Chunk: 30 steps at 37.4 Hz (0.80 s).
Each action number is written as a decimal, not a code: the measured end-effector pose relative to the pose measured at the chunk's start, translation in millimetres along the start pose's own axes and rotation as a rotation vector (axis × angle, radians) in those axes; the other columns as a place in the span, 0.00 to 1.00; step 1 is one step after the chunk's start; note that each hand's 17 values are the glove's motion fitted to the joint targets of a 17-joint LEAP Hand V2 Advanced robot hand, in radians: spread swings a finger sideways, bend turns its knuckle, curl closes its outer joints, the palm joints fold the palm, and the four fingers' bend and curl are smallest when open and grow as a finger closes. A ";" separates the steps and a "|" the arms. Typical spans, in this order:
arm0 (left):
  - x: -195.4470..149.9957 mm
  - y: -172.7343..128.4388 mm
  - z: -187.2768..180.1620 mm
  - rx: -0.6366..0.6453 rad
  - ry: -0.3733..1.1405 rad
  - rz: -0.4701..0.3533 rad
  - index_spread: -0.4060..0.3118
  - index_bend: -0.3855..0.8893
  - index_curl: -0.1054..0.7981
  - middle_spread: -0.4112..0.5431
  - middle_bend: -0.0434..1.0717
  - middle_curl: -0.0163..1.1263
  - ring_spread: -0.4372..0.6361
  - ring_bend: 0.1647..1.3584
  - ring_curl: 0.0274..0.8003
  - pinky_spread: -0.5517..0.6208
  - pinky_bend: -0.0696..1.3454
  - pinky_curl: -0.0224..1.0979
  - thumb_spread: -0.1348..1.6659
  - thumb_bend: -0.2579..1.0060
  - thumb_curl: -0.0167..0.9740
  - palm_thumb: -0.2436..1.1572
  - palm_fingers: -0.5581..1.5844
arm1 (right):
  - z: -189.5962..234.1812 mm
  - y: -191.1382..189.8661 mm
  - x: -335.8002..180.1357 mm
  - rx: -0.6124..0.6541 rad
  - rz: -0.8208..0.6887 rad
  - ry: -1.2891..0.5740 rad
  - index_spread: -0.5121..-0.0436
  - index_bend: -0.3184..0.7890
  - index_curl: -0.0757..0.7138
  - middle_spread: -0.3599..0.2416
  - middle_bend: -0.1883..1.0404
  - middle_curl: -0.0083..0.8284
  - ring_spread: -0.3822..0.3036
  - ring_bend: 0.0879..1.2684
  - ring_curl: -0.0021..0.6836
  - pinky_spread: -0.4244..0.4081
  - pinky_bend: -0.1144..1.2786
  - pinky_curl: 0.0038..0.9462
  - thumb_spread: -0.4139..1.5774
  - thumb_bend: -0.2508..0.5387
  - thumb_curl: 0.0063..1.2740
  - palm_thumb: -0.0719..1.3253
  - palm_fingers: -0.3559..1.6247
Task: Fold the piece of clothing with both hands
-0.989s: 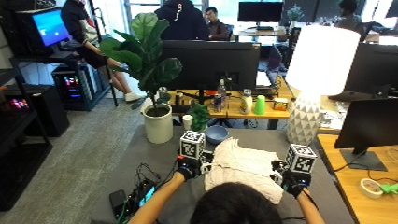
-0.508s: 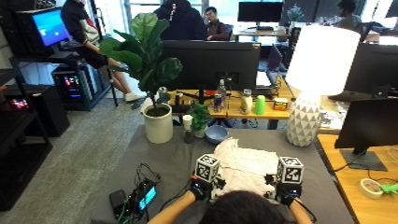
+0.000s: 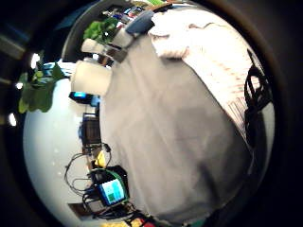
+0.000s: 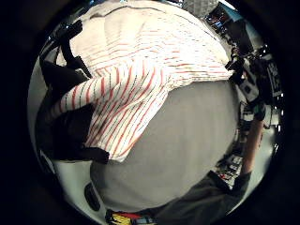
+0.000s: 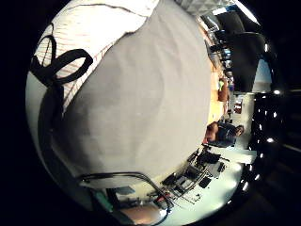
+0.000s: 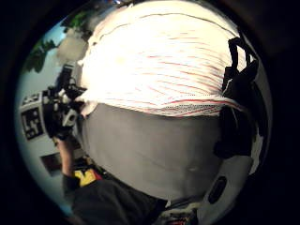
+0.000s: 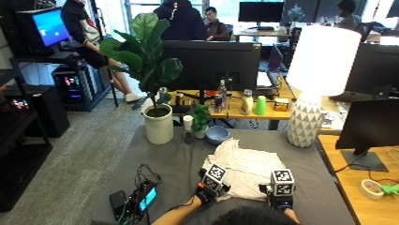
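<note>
Both hands sit at the near edge of a white, red-striped garment (image 7: 246,169) lying on the grey bench (image 7: 162,164). From above, the left hand (image 7: 209,190) and right hand (image 7: 279,194) are side by side, forearms reaching up from the person's head. In the thumb-side palm views, the left hand's fingers (image 4: 70,136) pinch the striped hem and the right hand's fingers (image 6: 234,131) curl over it. No writing on the cloth is readable.
</note>
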<state>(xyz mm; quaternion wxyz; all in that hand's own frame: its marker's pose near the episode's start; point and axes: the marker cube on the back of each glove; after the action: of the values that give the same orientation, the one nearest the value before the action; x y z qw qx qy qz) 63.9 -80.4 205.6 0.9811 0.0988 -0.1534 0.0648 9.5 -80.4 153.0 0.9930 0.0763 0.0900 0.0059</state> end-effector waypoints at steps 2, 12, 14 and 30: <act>-1.3 -3.6 -0.8 0.013 -0.004 -0.002 0.24 0.48 0.44 0.22 0.31 0.30 0.18 0.37 0.36 0.22 0.61 0.38 0.67 0.33 0.30 0.50 0.83 | -2.9 0.4 0.2 0.010 0.001 0.015 0.54 0.48 0.40 0.42 0.43 0.50 0.30 0.46 0.59 0.28 0.51 0.41 0.75 0.67 0.25 0.73 0.83; -26.0 28.9 -65.7 -0.068 0.194 0.062 0.15 0.46 0.51 0.10 0.38 0.37 0.07 0.35 0.42 0.14 0.58 0.41 0.71 0.32 0.30 0.57 0.85 | -53.1 42.0 2.4 0.025 -0.082 -0.007 0.59 0.46 0.51 0.37 0.47 0.56 0.26 0.49 0.65 0.22 0.51 0.45 0.74 0.65 0.27 0.79 0.84; -29.5 38.6 -81.2 -0.078 0.217 0.086 0.14 0.46 0.52 0.09 0.38 0.38 0.07 0.35 0.43 0.14 0.57 0.41 0.71 0.32 0.30 0.58 0.85 | -68.1 57.0 2.8 0.020 -0.108 -0.018 0.59 0.46 0.52 0.35 0.47 0.57 0.26 0.49 0.66 0.21 0.52 0.46 0.74 0.64 0.27 0.79 0.84; -55.9 -36.6 -176.6 -0.001 0.027 -0.099 0.13 0.45 0.58 0.07 0.43 0.43 0.05 0.38 0.50 0.13 0.51 0.42 0.65 0.28 0.41 0.67 0.85 | -168.3 -13.1 19.0 0.050 0.042 0.082 0.59 0.46 0.60 0.33 0.50 0.61 0.25 0.50 0.69 0.20 0.50 0.48 0.74 0.56 0.26 0.82 0.83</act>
<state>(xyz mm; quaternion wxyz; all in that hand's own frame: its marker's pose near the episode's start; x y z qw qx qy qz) 67.7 -83.7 16.9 0.9852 0.1047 -0.1349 0.0174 -2.0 -67.6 -16.0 0.9859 0.1029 0.1290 0.0278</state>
